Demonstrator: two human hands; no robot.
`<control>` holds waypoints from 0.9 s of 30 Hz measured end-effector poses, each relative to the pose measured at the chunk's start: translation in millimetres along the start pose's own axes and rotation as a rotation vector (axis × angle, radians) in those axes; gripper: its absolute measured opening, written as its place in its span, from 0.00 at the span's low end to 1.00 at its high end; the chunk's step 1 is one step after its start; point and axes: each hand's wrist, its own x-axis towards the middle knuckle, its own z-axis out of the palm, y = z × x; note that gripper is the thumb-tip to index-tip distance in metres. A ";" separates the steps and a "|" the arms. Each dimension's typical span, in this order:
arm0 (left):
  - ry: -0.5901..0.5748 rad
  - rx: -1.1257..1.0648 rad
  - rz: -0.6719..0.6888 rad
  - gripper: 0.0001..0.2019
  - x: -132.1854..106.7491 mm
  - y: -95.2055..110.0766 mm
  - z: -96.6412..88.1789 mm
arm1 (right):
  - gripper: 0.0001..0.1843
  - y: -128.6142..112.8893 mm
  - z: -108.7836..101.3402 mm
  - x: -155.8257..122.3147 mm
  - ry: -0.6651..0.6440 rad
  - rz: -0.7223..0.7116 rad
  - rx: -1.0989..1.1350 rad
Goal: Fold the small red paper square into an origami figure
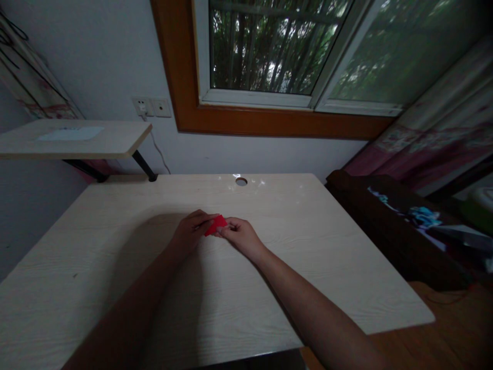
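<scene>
A small folded piece of red paper [214, 224] is held just above the middle of a pale wooden desk [115, 267]. My left hand [191, 230] pinches its left side with curled fingers. My right hand [239, 236] pinches its right edge, thumb and fingers pressed together. Both forearms reach in from the bottom of the view. Most of the paper is hidden between the fingers.
A round cable hole [241, 181] sits near the desk's far edge. A raised shelf [73, 139] stands at the back left under a wall socket [146, 107]. A dark bed frame [385, 221] with clutter lies to the right, a window [277, 51] above.
</scene>
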 end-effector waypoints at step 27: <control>0.008 0.001 -0.074 0.12 0.0 2.4 0.1 | 0.16 -3.6 0.2 0.6 0.045 -0.020 0.052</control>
